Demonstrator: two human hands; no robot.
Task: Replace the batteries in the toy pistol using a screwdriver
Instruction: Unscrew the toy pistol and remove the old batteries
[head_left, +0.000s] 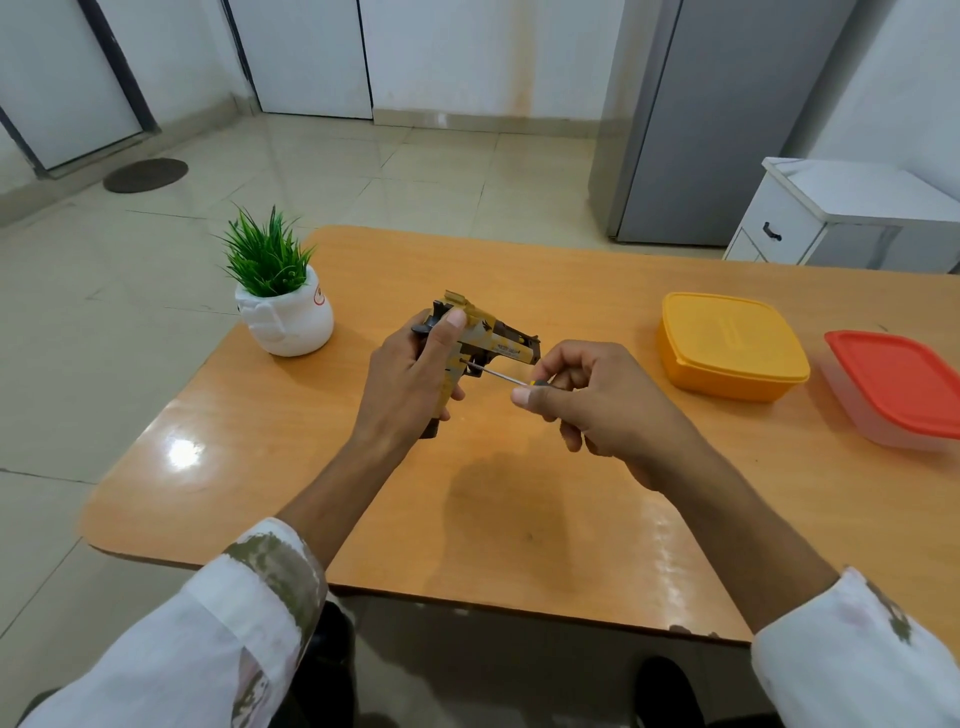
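A yellow and black toy pistol (493, 340) is held above the wooden table (519, 519), barrel pointing right and grip pointing down. My left hand (410, 384) wraps around its grip, thumb lying along the top of the slide. My right hand (597, 400) pinches the handle of a small screwdriver (498, 375). The thin metal shaft runs leftward, and its tip touches the side of the grip near a small hole. Most of the screwdriver's handle is hidden inside my fingers. No batteries are in view.
A white pot with a green plant (283, 306) stands at the table's far left. A yellow lidded box (732, 345) and a red-lidded clear box (898, 389) sit on the right. A grey cabinet (717, 119) and white drawer unit (841, 218) stand beyond the table.
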